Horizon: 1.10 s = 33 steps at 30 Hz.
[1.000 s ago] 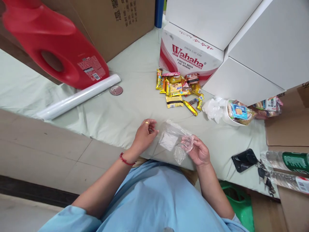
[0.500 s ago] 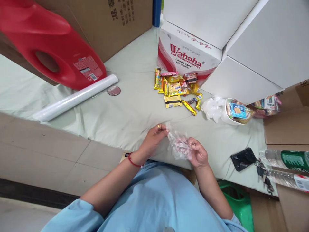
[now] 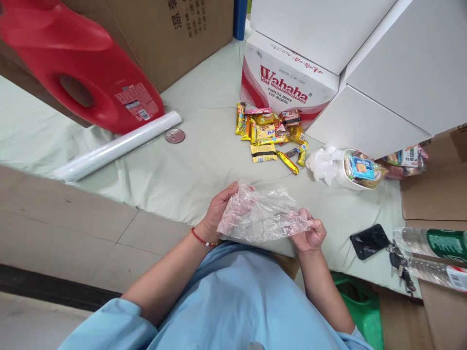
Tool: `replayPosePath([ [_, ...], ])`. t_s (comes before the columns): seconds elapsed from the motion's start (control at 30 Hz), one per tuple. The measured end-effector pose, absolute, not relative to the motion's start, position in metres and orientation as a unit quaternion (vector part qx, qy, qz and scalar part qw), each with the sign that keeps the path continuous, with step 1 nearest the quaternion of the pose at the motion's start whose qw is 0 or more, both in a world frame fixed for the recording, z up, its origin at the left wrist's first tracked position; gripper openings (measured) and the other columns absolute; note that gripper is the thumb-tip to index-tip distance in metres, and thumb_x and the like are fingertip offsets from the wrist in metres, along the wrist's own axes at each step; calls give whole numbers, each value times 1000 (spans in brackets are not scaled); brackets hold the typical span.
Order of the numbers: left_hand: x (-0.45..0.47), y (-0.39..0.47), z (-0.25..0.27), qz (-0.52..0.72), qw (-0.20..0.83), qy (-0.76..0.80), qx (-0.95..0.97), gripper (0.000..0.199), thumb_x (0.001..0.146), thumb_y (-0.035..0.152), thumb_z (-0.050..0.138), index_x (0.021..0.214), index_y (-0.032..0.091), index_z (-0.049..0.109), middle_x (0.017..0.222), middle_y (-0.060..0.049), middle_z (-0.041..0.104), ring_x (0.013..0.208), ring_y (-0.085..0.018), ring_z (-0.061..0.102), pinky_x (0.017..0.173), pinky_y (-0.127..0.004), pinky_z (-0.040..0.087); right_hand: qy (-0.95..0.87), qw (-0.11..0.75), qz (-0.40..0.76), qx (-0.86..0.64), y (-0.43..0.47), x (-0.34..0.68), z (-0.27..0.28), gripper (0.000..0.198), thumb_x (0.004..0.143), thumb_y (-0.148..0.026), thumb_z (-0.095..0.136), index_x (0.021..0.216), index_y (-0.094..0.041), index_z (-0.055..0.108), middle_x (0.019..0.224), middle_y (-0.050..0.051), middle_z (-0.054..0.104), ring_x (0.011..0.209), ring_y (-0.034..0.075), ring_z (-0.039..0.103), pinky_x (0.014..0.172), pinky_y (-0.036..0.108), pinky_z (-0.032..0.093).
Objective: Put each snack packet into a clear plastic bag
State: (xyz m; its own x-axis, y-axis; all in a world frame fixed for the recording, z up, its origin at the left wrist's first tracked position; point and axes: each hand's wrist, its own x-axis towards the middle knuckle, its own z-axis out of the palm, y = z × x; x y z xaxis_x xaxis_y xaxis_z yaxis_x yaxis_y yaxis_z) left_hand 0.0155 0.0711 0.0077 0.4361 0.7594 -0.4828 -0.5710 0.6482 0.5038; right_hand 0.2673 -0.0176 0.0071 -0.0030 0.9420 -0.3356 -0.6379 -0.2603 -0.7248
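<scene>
A crinkled sheet of clear plastic film, perhaps a bag (image 3: 260,214), is stretched between my two hands at the near edge of the covered table. My left hand (image 3: 222,206) grips its left side, with the fingers partly behind the film. On the other side my right hand (image 3: 309,234) is closed on the film's right edge. Beyond my hands lies a pile of wrapped snacks (image 3: 265,132), mostly in yellow wrappers. To its right sits a white tub (image 3: 343,175) of packaged snacks, beside a crumpled white plastic bag (image 3: 323,164).
A white roll (image 3: 120,148) lies at left near a red jug (image 3: 109,73) and a round, flat disc (image 3: 174,135). A Wahaha carton (image 3: 288,80) stands behind the snacks. At right are a black phone (image 3: 368,241), keys (image 3: 399,265) and plastic bottles (image 3: 445,243).
The bunched plastic has been spread wide. My left hand has moved slightly left and my right hand slightly right, each still holding the film.
</scene>
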Motion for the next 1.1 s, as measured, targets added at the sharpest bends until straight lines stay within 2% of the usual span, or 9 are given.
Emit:
replayPosePath([
  [0.17, 22, 54, 4, 340, 898, 266, 84, 68, 83, 71, 72, 128, 20, 68, 127, -15, 76, 106, -32, 76, 83, -42, 61, -170, 587, 672, -419, -16, 264, 5, 38, 66, -40, 73, 62, -24, 39, 74, 2, 63, 67, 20, 58, 58, 31, 47],
  [0.23, 23, 47, 4, 314, 917, 228, 89, 74, 78, 65, 80, 135, 21, 65, 128, -15, 76, 102, -31, 76, 86, -44, 60, -185, 578, 666, -435, -17, 265, 5, 40, 68, -44, 73, 63, -25, 39, 77, 3, 65, 67, 21, 58, 59, 33, 48],
  [0.37, 21, 44, 6, 279, 923, 235, 121, 65, 66, 29, 93, 126, 17, 70, 107, -10, 80, 74, -17, 71, 76, -32, 57, -191, 592, 660, -421, -19, 272, 4, 39, 67, -41, 75, 61, -24, 39, 76, 3, 67, 64, 20, 59, 57, 32, 50],
  [0.47, 19, 47, 9, 259, 914, 271, 154, 52, 64, 21, 96, 112, 15, 75, 93, -7, 80, 69, -14, 69, 72, -27, 55, -173, 608, 667, -395, -22, 277, 1, 32, 64, -35, 75, 62, -24, 45, 75, 2, 68, 60, 19, 59, 51, 30, 49],
  [0.7, 4, 62, 5, 281, 894, 285, 203, 31, 69, 28, 97, 88, 13, 77, 80, -3, 77, 71, -14, 69, 74, -25, 53, -162, 624, 652, -399, -26, 286, -8, 27, 67, -37, 75, 69, -24, 51, 85, 2, 71, 67, 19, 62, 59, 32, 53],
  [0.77, 0, 64, 4, 294, 890, 277, 209, 29, 70, 25, 95, 89, 13, 77, 84, -4, 78, 76, -15, 71, 79, -26, 55, -177, 619, 660, -387, -25, 287, -9, 30, 68, -39, 75, 67, -24, 49, 86, 2, 71, 67, 19, 62, 59, 32, 52],
  [0.9, -4, 66, 7, 322, 901, 240, 163, 37, 75, 30, 89, 107, 15, 77, 106, -10, 81, 103, -28, 75, 101, -48, 58, -189, 617, 659, -386, -24, 288, -12, 34, 70, -42, 74, 65, -24, 46, 87, 3, 70, 70, 20, 62, 61, 34, 52],
  [1.0, -3, 68, 9, 330, 905, 244, 114, 43, 83, 52, 79, 105, 15, 75, 104, -12, 80, 105, -33, 75, 98, -56, 59, -183, 624, 638, -413, -24, 291, -14, 32, 70, -44, 72, 66, -25, 48, 88, 4, 70, 74, 22, 62, 69, 39, 55],
  [1.1, -3, 75, 8, 354, 868, 312, 156, 34, 81, 47, 83, 90, 18, 69, 88, -5, 75, 86, -24, 73, 86, -44, 61, -176, 631, 621, -430, -24, 294, -13, 26, 70, -42, 70, 67, -25, 51, 89, 4, 72, 78, 24, 64, 74, 43, 56],
])
